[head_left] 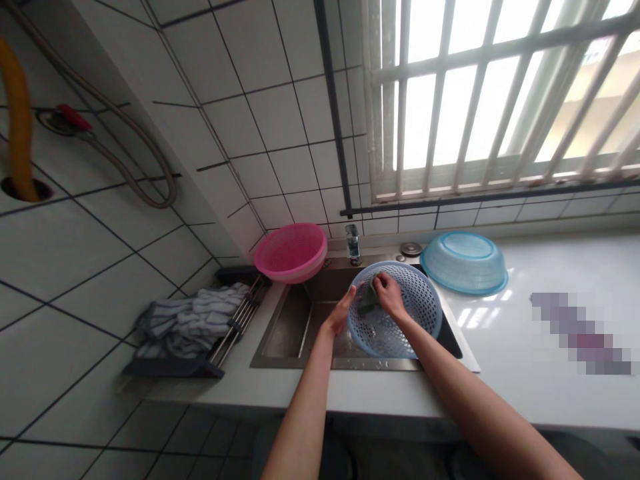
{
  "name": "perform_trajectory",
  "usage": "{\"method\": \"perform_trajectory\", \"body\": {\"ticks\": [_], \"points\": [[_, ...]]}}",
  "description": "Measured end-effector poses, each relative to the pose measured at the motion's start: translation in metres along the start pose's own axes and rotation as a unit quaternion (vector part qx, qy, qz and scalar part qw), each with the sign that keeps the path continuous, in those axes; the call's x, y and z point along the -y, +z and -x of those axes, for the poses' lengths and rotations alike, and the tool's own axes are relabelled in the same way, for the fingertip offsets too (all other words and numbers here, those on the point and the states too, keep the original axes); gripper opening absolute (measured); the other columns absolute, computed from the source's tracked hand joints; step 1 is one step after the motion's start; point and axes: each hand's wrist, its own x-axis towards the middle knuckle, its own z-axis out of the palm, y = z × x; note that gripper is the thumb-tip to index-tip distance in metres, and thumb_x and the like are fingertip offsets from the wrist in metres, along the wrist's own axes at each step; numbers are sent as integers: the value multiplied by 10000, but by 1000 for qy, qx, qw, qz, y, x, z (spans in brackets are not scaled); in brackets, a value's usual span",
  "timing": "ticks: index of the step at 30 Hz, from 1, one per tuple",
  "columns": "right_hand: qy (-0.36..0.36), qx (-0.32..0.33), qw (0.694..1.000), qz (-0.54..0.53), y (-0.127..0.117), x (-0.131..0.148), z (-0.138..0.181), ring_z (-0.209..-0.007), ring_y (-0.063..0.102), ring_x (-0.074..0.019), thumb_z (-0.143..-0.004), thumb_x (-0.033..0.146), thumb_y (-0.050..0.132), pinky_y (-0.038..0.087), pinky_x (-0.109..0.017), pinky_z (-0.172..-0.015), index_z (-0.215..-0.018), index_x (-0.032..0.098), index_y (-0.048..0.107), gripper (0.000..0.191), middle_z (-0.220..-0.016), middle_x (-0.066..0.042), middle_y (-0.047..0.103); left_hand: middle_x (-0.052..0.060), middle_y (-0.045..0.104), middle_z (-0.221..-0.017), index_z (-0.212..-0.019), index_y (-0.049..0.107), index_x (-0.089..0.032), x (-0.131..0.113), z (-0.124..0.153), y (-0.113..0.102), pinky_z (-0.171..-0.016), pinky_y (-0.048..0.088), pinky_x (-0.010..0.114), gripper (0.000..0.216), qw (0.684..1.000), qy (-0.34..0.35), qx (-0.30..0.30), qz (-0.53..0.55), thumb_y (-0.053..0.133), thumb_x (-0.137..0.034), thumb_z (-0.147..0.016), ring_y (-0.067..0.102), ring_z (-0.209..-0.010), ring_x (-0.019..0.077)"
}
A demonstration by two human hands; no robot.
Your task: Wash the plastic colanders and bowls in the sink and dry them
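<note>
A light blue plastic colander (423, 303) is tilted over the sink (287, 333), its perforated inside facing me. My left hand (341, 313) grips its left rim, the thumb up along the edge. Inside the colander, my right hand (390, 293) is closed on a dark green cloth (369, 300), which lies against the inner left wall. The fingertips of the right hand are partly hidden by the cloth and the hand itself.
A pink basket (291, 253) stands at the sink's back left corner, beside the faucet (353, 243). An upturned blue basin (465, 263) and a metal drain plug (411, 249) are on the right. Striped cloth (195, 317) lies on a rack at left.
</note>
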Motion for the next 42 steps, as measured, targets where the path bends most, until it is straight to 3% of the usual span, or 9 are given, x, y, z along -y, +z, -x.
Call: {"method": "perform_trajectory", "body": {"ticks": [6,8,14,17,25,27,31,33,42], "points": [[-20,286,957,-44,18,-8,16,-695,570,-194,-844,438,566,418,-296,-681,-773,191,668,277,-780,-39,693,151,717,-1378,-1380,693,-188,0,1,-4,-1250,355,563,724,999,-12,-18,-37,726,-696,-864,558,-1419,382],[-18,308,951,-36,19,-9,17,-687,574,-195,-838,426,575,414,-294,-675,-773,186,687,272,-772,-41,703,144,718,-1380,-1373,699,-198,-1,2,-3,-1249,353,570,715,999,-7,-20,-47,724,-698,-864,552,-1422,388],[15,-27,1000,3,1,-2,2,-727,563,-216,-895,449,521,392,-297,-701,-774,210,647,296,-782,-49,698,125,670,-1458,-1451,639,-235,-3,1,5,-1260,348,546,737,999,-17,27,5,645,-730,-904,544,-1439,355],[18,-36,999,-11,0,-2,-1,-717,543,-211,-885,459,525,390,-294,-694,-769,213,624,290,-759,-42,676,121,683,-1440,-1454,633,-240,-2,0,5,-1258,350,543,736,998,-23,46,22,622,-739,-914,567,-1419,346],[-4,362,929,-76,24,-8,21,-675,529,-167,-835,450,616,424,-273,-661,-764,181,674,285,-728,-14,658,140,732,-1353,-1330,725,-195,-4,-1,-2,-1271,310,542,721,997,-1,-47,-57,679,-747,-867,556,-1415,378],[-16,302,950,-79,22,-4,19,-707,539,-174,-854,454,607,435,-276,-683,-781,186,664,283,-759,-19,659,138,722,-1371,-1328,726,-203,-3,-2,-2,-1275,301,542,725,997,6,-54,-59,685,-753,-857,540,-1430,375],[-32,-4,995,-90,4,5,2,-799,548,-197,-928,458,522,442,-290,-758,-835,204,618,286,-837,-35,645,121,678,-1443,-1373,686,-243,3,-5,-3,-1257,330,551,694,998,19,-29,-49,671,-733,-883,537,-1435,355],[-27,-50,992,-109,-3,7,-4,-820,549,-199,-936,458,513,444,-292,-779,-848,206,612,285,-848,-35,633,125,665,-1454,-1366,674,-246,5,-5,-6,-1241,355,535,664,998,26,-28,-59,683,-708,-889,551,-1419,341],[-4,348,926,-148,23,2,22,-784,584,-188,-878,524,652,476,-304,-763,-905,166,717,365,-874,-49,708,145,646,-1454,-1471,547,-260,3,-3,-15,-1203,403,513,810,991,19,-92,-92,764,-696,-823,595,-1370,331]]}}
